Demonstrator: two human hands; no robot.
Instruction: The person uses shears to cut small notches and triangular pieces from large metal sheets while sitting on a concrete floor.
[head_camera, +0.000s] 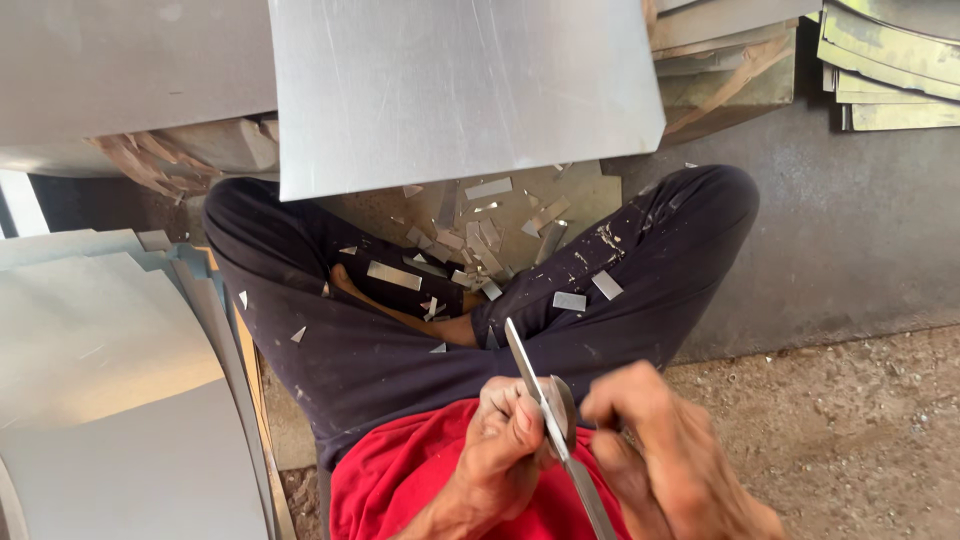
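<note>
1. We see the left hand (505, 440) curled shut around a small metal piece (563, 400), held over the lap.
2. The right hand (665, 455) is clamped on the shears (545, 410), whose blades point away from the body.
3. A large metal sheet (450, 90) lies ahead; metal offcuts (470, 245) litter the floor (850, 430) between the crossed legs.

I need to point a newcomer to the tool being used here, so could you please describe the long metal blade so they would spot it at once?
Start at the seated person's dark trousers and come down to the red shirt, where the left hand and right hand meet. The long metal blade runs between them, pointing up toward the knees. Unlike the short flat offcuts scattered on the lap, it is long, narrow and held.
</note>
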